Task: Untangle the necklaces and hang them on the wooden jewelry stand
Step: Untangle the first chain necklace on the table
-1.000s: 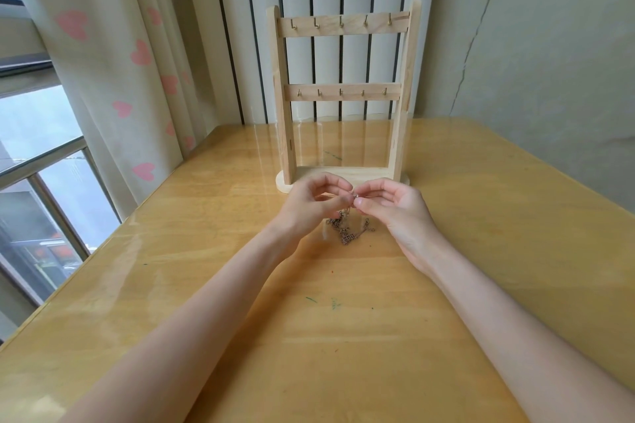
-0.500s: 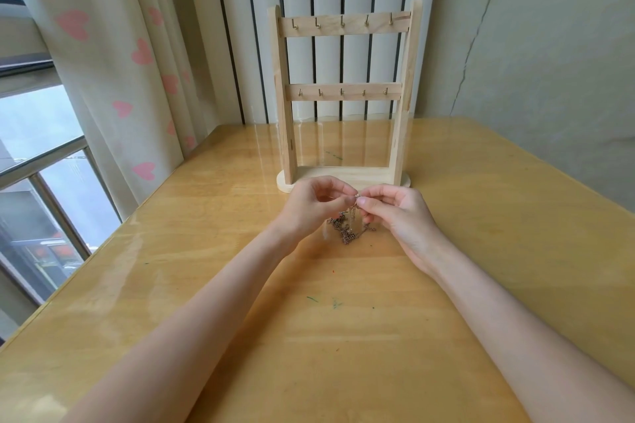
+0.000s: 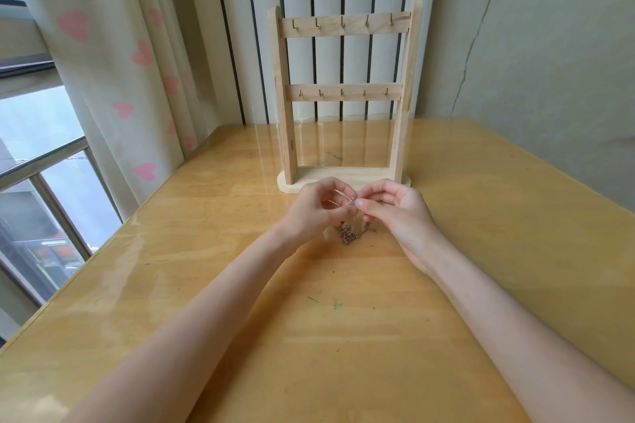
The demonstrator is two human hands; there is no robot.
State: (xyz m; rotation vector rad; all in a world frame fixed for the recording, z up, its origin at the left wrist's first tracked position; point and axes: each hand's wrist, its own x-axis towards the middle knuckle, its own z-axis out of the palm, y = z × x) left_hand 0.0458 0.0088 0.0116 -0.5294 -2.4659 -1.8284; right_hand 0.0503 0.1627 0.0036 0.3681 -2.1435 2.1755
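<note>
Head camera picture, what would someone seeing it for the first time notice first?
Probably the two hands meeting at the middle of the table: the left hand and right hand pinch a tangle of necklaces whose bulk lies on the wood below them. Just behind stands the wooden jewelry stand, its two rows of hooks bare.

Two bare forearms — no sleeves, no rings, no watch — short plain nails on the fingers (image 3: pixel 364 204)
</note>
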